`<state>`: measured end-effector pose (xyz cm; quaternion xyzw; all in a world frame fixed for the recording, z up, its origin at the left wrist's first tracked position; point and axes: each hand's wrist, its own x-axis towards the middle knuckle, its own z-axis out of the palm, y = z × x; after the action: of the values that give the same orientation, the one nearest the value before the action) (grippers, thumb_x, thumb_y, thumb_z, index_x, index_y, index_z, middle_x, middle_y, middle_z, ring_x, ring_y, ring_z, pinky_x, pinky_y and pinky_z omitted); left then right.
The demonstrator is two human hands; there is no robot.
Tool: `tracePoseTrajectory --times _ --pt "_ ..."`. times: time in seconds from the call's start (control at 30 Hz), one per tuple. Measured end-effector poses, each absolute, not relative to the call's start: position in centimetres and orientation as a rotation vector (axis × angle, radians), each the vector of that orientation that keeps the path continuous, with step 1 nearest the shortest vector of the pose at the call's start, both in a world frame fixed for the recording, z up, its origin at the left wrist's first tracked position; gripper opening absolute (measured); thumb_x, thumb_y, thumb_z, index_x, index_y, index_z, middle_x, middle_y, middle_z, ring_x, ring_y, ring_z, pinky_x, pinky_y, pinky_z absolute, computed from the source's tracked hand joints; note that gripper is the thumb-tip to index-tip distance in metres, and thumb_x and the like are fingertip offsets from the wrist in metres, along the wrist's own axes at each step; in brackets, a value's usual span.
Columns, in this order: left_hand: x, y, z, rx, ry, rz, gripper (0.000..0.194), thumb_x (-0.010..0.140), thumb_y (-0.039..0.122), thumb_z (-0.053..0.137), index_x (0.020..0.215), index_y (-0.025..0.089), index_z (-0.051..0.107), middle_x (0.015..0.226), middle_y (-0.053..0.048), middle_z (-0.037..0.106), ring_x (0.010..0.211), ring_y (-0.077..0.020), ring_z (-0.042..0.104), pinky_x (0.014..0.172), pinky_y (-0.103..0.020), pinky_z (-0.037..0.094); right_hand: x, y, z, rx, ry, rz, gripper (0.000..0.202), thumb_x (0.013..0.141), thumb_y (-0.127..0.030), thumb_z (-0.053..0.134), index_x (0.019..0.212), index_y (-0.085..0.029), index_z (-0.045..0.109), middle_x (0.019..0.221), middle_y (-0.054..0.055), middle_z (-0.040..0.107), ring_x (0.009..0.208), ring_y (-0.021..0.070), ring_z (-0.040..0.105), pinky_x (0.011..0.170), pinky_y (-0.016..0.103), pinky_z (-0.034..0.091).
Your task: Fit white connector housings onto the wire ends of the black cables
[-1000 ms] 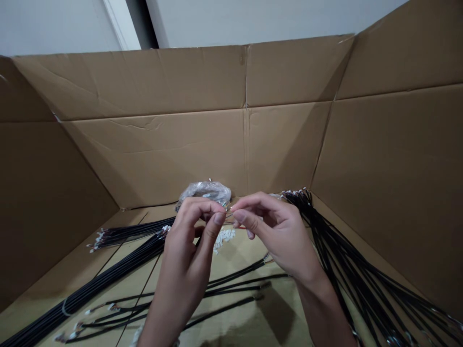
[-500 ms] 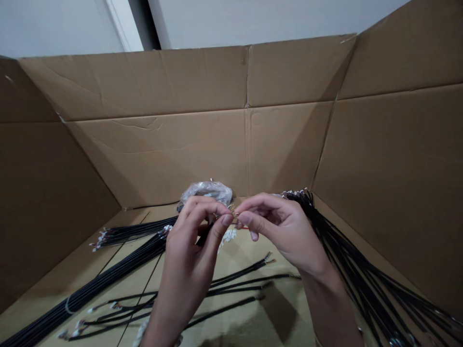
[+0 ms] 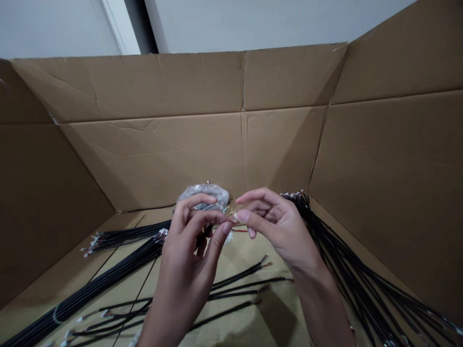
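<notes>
Black cables (image 3: 108,276), brown cardboard (image 3: 162,159)

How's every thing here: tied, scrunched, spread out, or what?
Left hand, pinching thin wires.
Right hand, curled; grip unclear.
Plastic bag, crumpled.
Long black bundle at left, tied with a band.
Black cables at right, fanned out.
Middle cables, lying loose.
Cardboard walls, upright, creased.

The cardboard base (image 3: 249,246) carries black cable bundles (image 3: 97,285), loose cables (image 3: 224,314) and a plastic bag (image 3: 205,190).
</notes>
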<state>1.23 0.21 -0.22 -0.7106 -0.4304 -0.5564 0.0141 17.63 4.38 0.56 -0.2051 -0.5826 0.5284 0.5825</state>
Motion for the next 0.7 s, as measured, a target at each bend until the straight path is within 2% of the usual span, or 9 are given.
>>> tracePoseTrajectory --times 0.17,0.4,0.7 --pt "1.55 0.11 -0.26 -2.155 -1.353 -1.674 0.008 0.098 0.024 0.064 0.092 0.026 0.069 0.114 -0.004 0.059 0.102 -0.0154 0.064 0.051 -0.014 0.049 17.31 4.74 0.26 -0.438 -1.264 1.375 0.029 0.071 -0.026 0.093 0.088 -0.022 0.071 0.066 -0.005 0.068 0.054 0.0086 0.055 0.051 0.021 0.048" --pt "1.45 0.23 -0.37 -2.126 -1.355 -1.629 0.008 0.099 0.024 0.063 0.093 0.026 0.068 0.115 -0.003 0.060 0.103 -0.0141 0.064 0.053 -0.014 0.049 17.02 4.89 -0.03 -0.489 -1.221 1.420 0.035 0.072 -0.034 0.093 0.091 -0.022 0.066 0.066 -0.005 0.066 0.058 0.0105 0.060 0.050 0.021 0.039" --pt "1.45 0.28 -0.17 -2.112 -1.352 -1.605 0.008 0.098 0.023 0.064 0.092 0.024 0.068 0.113 -0.004 0.061 0.096 -0.0143 0.066 0.051 -0.015 0.050 16.84 4.64 -0.18 -0.508 -1.242 1.369 0.026 0.079 -0.030 0.086 0.093 -0.022 0.066 0.070 -0.003 0.065 0.064 0.0124 0.060 0.055 0.024 0.038"
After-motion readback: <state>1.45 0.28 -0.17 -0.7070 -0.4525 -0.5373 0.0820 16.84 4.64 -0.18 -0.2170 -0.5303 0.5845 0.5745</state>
